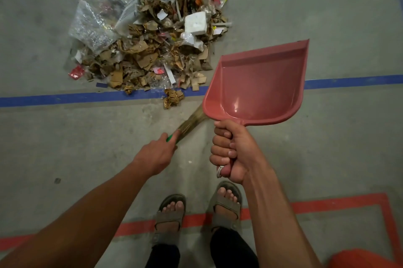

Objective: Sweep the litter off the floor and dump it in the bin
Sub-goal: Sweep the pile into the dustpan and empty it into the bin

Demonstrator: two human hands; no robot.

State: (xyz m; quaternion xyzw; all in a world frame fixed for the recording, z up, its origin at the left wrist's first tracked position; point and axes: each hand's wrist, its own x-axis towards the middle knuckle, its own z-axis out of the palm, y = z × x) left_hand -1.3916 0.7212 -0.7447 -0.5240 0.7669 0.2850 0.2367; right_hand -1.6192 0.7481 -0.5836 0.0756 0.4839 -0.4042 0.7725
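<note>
Floor (327,5): grey concrete across the whole frame. A blue tape line crosses the middle and red tape runs along the bottom.
Litter (150,34): one wide heap in the upper centre, lying on the floor just above the blue line. It is mostly torn brown cardboard, with crumpled clear plastic on its left side, a white foam block to the right of centre, and red and yellow wrappers at the edges. A crumpled brown scrap lies just below the line, apart from the heap.
Risk, heap: it looks far bigger than one pan-load. Overfilling would likely spill cardboard on the way to the bin, which is not in view.
Risk, plastic: the light film may slide or lift away from the bristles instead of moving into the pan.
Pan (257,84): pink, empty, held up off the floor at centre right. If its lip is set down at a tilt, small scraps could slip under it.
Right hand (231,150): fingers wrapped tight round the pan handle.
Left hand (159,154): at lower centre, closed round the green grip of the broom (192,121).
Risk, broom: its bristles are hidden behind the pan, so the two could foul each other.
</note>
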